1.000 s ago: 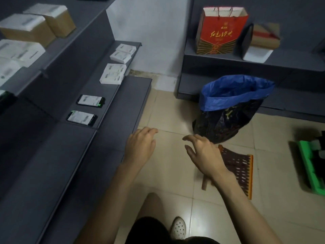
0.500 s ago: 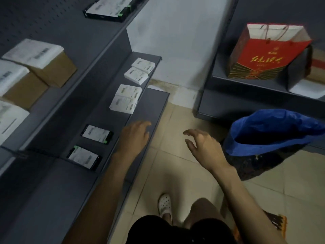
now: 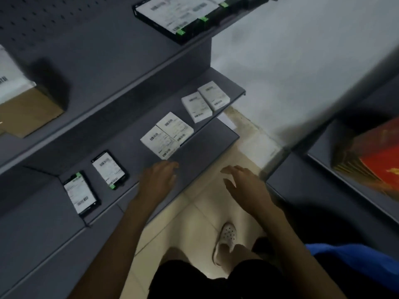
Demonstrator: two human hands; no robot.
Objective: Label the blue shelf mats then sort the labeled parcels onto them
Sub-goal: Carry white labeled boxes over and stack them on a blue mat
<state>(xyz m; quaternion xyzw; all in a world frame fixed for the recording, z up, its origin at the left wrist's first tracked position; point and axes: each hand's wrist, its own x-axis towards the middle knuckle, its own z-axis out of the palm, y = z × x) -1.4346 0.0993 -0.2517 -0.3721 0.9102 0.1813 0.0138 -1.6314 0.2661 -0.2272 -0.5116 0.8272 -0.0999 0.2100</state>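
My left hand (image 3: 158, 180) hovers over the front edge of a grey shelf (image 3: 133, 134), fingers loosely apart and holding nothing. My right hand (image 3: 244, 184) is out over the tiled floor, fingers spread, empty too. On that shelf lie two white labeled parcels (image 3: 167, 134) side by side just beyond my left hand, two more white parcels (image 3: 205, 101) farther back, and two black labeled parcels (image 3: 109, 169) (image 3: 81, 194) to the left. A large black labeled parcel (image 3: 177, 16) lies on the top shelf. No blue mat is visible.
A brown box with a white label (image 3: 23, 104) sits on the upper left shelf. A red paper bag (image 3: 373, 160) stands on the grey shelving at right. A blue-lined bag (image 3: 354, 264) is at lower right. My white shoe (image 3: 225, 238) is on the tiled floor.
The view has swung up and left toward the shelves. Both hands moved closer to the shelf, and the blue-lined bag slid to the lower right edge.
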